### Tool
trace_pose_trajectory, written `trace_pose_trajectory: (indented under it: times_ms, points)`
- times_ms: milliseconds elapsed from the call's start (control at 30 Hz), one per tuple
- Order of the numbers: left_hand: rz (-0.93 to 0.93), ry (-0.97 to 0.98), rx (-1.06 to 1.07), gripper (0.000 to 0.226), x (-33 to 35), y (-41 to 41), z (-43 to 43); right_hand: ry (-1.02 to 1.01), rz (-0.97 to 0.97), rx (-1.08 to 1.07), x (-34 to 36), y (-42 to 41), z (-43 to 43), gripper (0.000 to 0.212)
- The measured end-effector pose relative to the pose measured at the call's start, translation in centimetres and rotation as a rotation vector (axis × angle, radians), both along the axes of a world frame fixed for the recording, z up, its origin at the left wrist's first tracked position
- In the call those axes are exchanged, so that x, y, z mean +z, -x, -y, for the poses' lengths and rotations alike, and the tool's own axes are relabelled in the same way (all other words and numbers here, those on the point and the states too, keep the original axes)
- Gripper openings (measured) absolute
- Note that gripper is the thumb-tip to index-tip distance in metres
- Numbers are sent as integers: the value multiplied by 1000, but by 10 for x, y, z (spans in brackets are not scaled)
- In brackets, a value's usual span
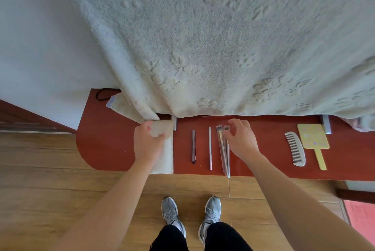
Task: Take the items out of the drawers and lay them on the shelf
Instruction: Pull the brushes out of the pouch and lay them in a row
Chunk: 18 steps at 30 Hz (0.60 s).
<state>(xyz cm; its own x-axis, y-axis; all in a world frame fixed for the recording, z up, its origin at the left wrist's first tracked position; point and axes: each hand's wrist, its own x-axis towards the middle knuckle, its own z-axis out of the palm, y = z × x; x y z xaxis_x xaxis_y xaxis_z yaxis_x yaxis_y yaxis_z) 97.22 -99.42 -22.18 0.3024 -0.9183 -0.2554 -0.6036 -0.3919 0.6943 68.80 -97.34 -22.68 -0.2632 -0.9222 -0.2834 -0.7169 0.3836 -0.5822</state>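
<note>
Along the red-brown shelf (113, 149), head view, lying flat: one dark pen-like tube (193, 146), one thin white stick (210, 148), one makeup brush (224, 155) in a clear sleeve, one white comb (295, 149), one yellow hand mirror (313, 139), one cream cloth (165, 155). Six items in all. Tube, stick and brush side by side mid-shelf; comb and mirror just beside each other, well to the right; cloth at the left, reaching the front edge.

Also two hands, two grey shoes (170, 213) on wooden floor (40, 169), two metal brackets (174, 124) at the shelf's back, one pale embossed blanket (223, 37) draped above, one black cord (100, 94) at the far left corner.

Left hand (147, 141): grips the cloth's far end, thumb on top, fingers curled round the fold.

Right hand (241, 139): hovers over the brush's bristle end, fingers loosely curled, thumb and forefinger narrow at the sleeve's top. Cannot tell whether pinching or merely touching; rest of the brush lies on the shelf toward the front edge.
</note>
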Motion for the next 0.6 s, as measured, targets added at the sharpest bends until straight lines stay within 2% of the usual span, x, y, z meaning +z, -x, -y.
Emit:
trace_pose_trajectory:
  times_ms: [233,400,600]
  points:
    - [-39,-93,-261,40,-3,48,-14,-12,65,100,14,-21,-10,39]
    - [93,-145,-329,41,-17,84,-13,-16,74,138,7,-26,-18,36]
    - [226,-218,-333,29,-30,97,-11,-9,110,135,6,-17,-23,31]
